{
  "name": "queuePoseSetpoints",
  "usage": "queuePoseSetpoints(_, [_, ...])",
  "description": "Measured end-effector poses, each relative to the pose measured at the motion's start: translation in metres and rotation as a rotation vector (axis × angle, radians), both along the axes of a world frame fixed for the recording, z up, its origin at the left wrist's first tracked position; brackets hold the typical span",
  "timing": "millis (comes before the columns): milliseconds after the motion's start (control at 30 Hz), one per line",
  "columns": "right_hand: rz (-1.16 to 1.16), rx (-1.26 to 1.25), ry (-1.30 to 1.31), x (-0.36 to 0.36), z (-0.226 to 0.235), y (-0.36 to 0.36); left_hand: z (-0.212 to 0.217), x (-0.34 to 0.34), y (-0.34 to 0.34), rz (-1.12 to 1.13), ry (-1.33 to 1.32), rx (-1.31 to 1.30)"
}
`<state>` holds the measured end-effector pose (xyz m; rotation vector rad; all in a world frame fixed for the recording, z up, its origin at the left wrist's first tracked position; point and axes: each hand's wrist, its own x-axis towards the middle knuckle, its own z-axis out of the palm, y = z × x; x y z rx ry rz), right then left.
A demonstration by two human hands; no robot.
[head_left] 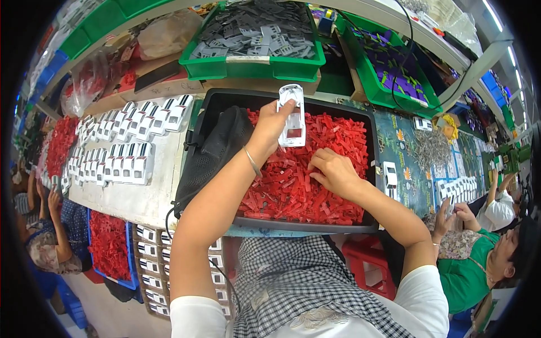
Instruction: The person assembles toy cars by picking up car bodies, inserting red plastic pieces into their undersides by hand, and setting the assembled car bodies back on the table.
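Note:
My left hand (pixel 272 125) grips a white toy car body (pixel 292 132) above a black tray (pixel 293 223), its thumb pressed on the shell. A red part shows in an opening near the car's lower end. Loose red plastic pieces (pixel 290 186) fill the tray. Over this pile my right hand (pixel 336 172) is lowered, fingers curled in and touching the pieces; whatever lies between the fingertips is hidden. A black mesh bag (pixel 217 155) lies across the tray's left side, next to my left forearm.
Rows of white toy car bodies (pixel 128 163) stand on the left table. Beyond the tray is a green bin (pixel 253 67) of grey parts; another green bin (pixel 389 84) holds purple and green parts. One white car body (pixel 390 176) lies right. A co-worker (pixel 468 265) sits at right.

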<state>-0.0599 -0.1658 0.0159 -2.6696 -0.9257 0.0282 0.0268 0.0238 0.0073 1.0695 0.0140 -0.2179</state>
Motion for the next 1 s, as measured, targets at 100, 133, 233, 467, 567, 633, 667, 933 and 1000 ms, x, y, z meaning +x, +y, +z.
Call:
queuePoseSetpoints(100, [-0.023,0.22,-0.06,0.003,0.011,-0.006,0.0,0.001,0.0,0.016,-0.025,-0.008])
queuePoseSetpoints(133, [-0.027,0.296,-0.076,0.007,0.017,-0.009,0.001,0.0,-0.003,0.026,-0.032,-0.007])
queuePoseSetpoints(233, [-0.201,0.502,-0.1,0.012,0.039,-0.004,0.001,-0.004,-0.008,0.01,-0.031,-0.006])
queuePoseSetpoints(467, [-0.148,0.196,-0.357,0.046,0.038,0.025,-0.002,-0.014,-0.015,-0.094,0.03,-0.005])
queuePoseSetpoints(567, [-0.127,0.18,-0.296,0.046,0.022,0.032,-0.012,-0.01,-0.016,-0.114,-0.001,-0.002])
queuePoseSetpoints(633, [-0.095,0.191,-0.262,0.044,0.018,0.03,-0.021,-0.007,-0.016,-0.099,-0.02,-0.075])
queuePoseSetpoints(667, [-0.081,0.189,-0.259,0.044,0.018,0.031,-0.028,-0.003,-0.015,-0.099,-0.028,-0.102])
queuePoseSetpoints(933, [-0.163,0.152,-0.507,0.044,0.023,0.024,-0.01,-0.018,-0.019,-0.17,-0.121,-0.02])
queuePoseSetpoints(1000, [-0.161,0.031,-0.511,0.041,0.02,0.025,-0.012,-0.021,-0.02,-0.17,-0.13,0.05])
